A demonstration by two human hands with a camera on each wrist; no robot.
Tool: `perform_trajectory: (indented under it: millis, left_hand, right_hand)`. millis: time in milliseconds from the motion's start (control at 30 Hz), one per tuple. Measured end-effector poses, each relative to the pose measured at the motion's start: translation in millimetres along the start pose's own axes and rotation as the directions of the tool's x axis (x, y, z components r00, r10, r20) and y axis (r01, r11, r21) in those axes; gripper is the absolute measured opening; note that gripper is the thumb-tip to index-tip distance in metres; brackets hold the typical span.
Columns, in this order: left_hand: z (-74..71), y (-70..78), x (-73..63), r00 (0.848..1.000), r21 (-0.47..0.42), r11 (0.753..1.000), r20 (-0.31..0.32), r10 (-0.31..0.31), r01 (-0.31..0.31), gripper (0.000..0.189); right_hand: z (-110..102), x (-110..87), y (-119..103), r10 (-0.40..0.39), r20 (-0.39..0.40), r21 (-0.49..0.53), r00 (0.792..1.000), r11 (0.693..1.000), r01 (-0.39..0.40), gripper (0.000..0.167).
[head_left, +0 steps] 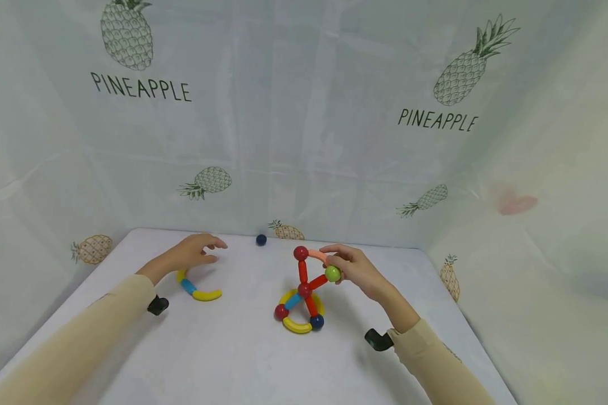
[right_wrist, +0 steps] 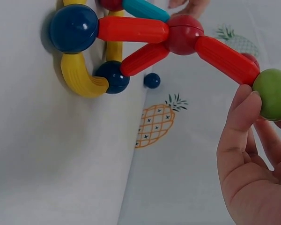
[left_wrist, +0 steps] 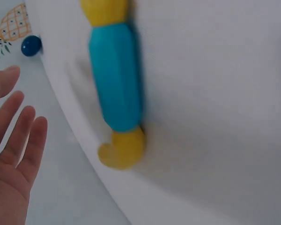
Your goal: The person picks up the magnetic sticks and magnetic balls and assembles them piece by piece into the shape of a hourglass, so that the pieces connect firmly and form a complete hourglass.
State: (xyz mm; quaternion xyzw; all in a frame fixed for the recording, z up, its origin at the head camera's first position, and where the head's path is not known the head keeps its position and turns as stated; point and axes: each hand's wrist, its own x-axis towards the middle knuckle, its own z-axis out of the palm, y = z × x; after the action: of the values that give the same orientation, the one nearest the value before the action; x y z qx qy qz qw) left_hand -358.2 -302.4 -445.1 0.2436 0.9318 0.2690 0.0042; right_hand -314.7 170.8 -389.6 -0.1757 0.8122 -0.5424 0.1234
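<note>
A magnetic ball-and-rod structure stands on the table. Its base has yellow curved rods (head_left: 297,326), a red ball (head_left: 281,312) and dark blue balls (right_wrist: 74,28). Red rods (right_wrist: 133,29) and a blue rod (head_left: 293,301) rise to a middle red ball (right_wrist: 184,34). Higher up sit another red ball (head_left: 301,253) and a green ball (right_wrist: 274,94), with a salmon curved rod (head_left: 317,256) between them. My right hand (head_left: 356,273) pinches the green ball, thumb against its side; some fingers are hidden behind it. My left hand (head_left: 194,253) hovers with relaxed, parted fingers, holding nothing.
Below the left hand lies a curved piece of yellow rods (head_left: 207,295) joined by a blue rod (left_wrist: 116,77). A loose dark blue ball (head_left: 261,240) rests at the table's back edge. A pineapple-print sheet (head_left: 304,140) hangs behind and beside the white table (head_left: 223,360).
</note>
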Motion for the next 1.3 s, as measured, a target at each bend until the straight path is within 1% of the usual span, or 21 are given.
perform_trajectory:
  millis: [100,167,367,500,567,633,733,867,967,1067,1100,1200,1300]
  left_hand:
    - [-4.0,-5.1,-16.6,0.999,0.016,1.0,0.032,-0.001,0.0,0.038]
    - [-5.8,-5.5,-27.6,0.999,0.02,1.0,0.054,-0.003,0.001,0.036]
    - [-5.2,2.2,-55.5,0.992,0.044,0.998,0.118,0.043,-0.048,0.037]
    - [-1.5,3.4,-70.0,0.987,0.051,0.997,0.149,0.054,-0.062,0.038]
    - [3.0,2.5,-74.6,0.987,0.052,0.997,0.15,0.056,-0.064,0.034]
    - [8.0,2.1,-76.3,0.988,0.063,0.995,0.138,0.065,-0.074,0.028]
    - [15.8,2.8,-75.5,0.99,0.081,0.992,0.109,0.085,-0.094,0.018]
    - [22.1,4.7,-72.2,0.991,0.1,0.989,0.086,0.104,-0.113,0.014]
    - [25.5,3.9,-69.6,0.99,0.093,0.989,0.086,0.11,-0.118,0.012]
    - [28.5,2.0,-66.2,0.992,0.089,0.992,0.102,0.078,-0.087,0.012]
    - [29.2,1.2,-64.8,0.991,0.085,0.993,0.108,0.076,-0.085,0.011]
    - [31.4,-1.6,-60.7,0.992,0.085,0.995,0.122,0.032,-0.043,0.011]
    - [33.2,-4.3,-57.0,0.992,0.087,0.996,0.127,0.023,-0.035,0.011]
  right_hand:
    - [0.0,-0.6,-0.5,0.001,0.003,-0.004,1.0,1.0,-0.001,0.038]
    - [-0.1,-0.9,-0.9,0.0,0.007,-0.011,1.0,1.0,0.001,0.038]
    - [-1.6,-2.4,-1.5,0.0,-0.002,-0.017,1.0,1.0,0.0,0.037]
    - [-1.4,-3.4,-2.5,-0.001,-0.009,-0.015,1.0,1.0,0.001,0.037]
    - [-0.9,-3.5,-2.7,0.0,-0.01,-0.015,1.0,1.0,0.0,0.037]
    - [-0.4,-3.2,-2.4,0.002,-0.01,-0.015,1.0,1.0,-0.003,0.037]
    - [0.5,-2.9,-2.1,0.006,-0.01,-0.02,1.0,1.0,-0.007,0.037]
    - [1.2,-2.7,-2.3,0.004,-0.011,-0.025,1.0,1.0,-0.005,0.037]
    - [1.4,-2.5,-2.6,0.0,-0.009,-0.025,1.0,1.0,0.0,0.037]
    - [1.4,-2.4,-2.7,-0.003,-0.007,-0.026,1.0,1.0,0.003,0.037]
    - [1.5,-2.4,-2.8,-0.004,-0.008,-0.024,1.0,1.0,0.003,0.037]
    - [1.7,-2.3,-2.7,0.003,-0.013,-0.022,1.0,1.0,-0.003,0.036]
    - [1.9,-2.3,-2.3,0.009,-0.017,-0.018,1.0,1.0,-0.01,0.036]
